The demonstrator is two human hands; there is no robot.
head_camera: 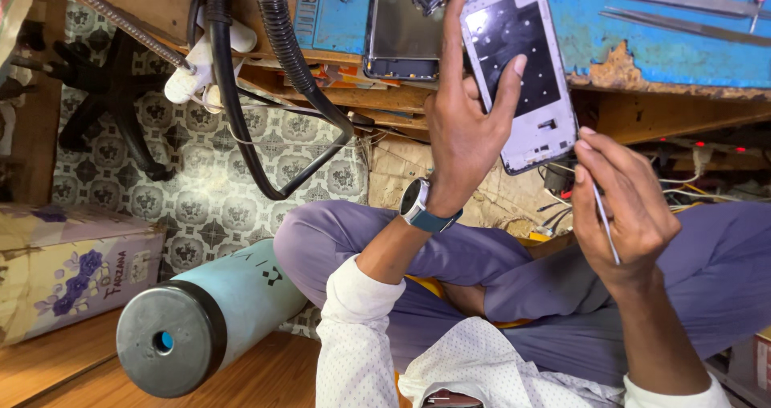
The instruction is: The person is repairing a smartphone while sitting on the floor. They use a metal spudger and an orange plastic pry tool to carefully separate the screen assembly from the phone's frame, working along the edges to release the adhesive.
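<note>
— What did we have at the far left, around nine o'clock?

— We had a flowered cardboard box [68, 267], and just beside it, toward seven o'clock, a pale blue bottle [210, 316] lying on its side on the wooden floor [265, 376], its dark cap facing us. Above them, at eleven o'clock, black hoses [265, 95] hung down over the patterned tiles [201, 191].

— And our hands?

— Our left hand [464, 127], with a watch [418, 203] on the wrist, was at the centre. Its grip was clamped on a phone frame [520, 71]: the thumb ran up the frame's left edge and the forefinger lay across its dark inner face. The frame stood tilted at twelve o'clock, held up in front of the counter [666, 51] edge, not resting on it.

— What lay behind it?

— Another opened phone [401, 34] lay on the blue mat of the counter, just left of the frame.

— And the right hand?

— Our right hand [630, 211] was at three o'clock, its grip pinched together on a thin metal tool [606, 227], fingertips just beside the frame's lower right corner. We could not tell whether the tool's tip touched the frame. At one o'clock, tweezers [675, 0] lay on the mat.
</note>
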